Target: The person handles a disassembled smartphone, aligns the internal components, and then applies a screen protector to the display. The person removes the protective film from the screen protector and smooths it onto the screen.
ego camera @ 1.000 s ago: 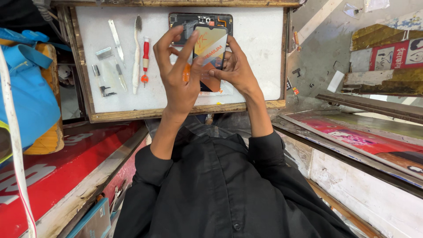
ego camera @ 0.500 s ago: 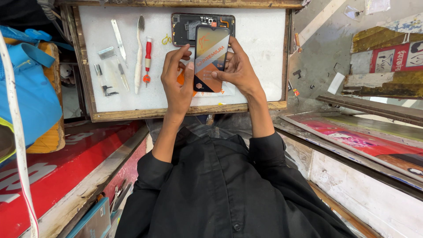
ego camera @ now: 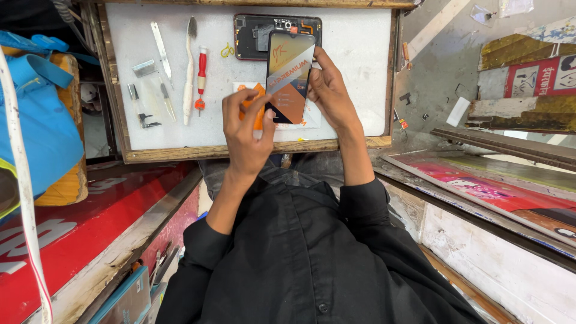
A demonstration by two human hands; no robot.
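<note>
Head view: the person is holding a dark rectangular glass phone display panel (ego camera: 290, 75), covered by an orange-and-grey printed protective film, upright just above a white work tray with a wooden frame (ego camera: 360, 54). The right hand (ego camera: 330, 90) is gripping the panel's right edge, fingers pressed together behind it and the thumb along the side. The left hand (ego camera: 243, 141) is closing at the lower left corner, thumb and forefinger pinching a small orange pull tab (ego camera: 257, 108) beside the film.

By the look of it, the film is being handled at its tab and the panel is not yet joined to anything. The next move seems to call for a steady right-hand hold on the edges alone while the left is pulling evenly, keeping fingertips off the glass.

Behind the panel an opened black phone body with a red rim (ego camera: 255, 36) is lying flat on the tray, its insides showing. To the left are lying a red-handled screwdriver (ego camera: 202, 75), a pale long-handled brush (ego camera: 190, 72) and a thin metal blade tool (ego camera: 160, 51).

The panel is hiding part of the phone body, and the left fingers are covering most of the tab, so where it is attached is unclear. A blue fabric bag (ego camera: 36, 120) is cut off at the left edge.
</note>
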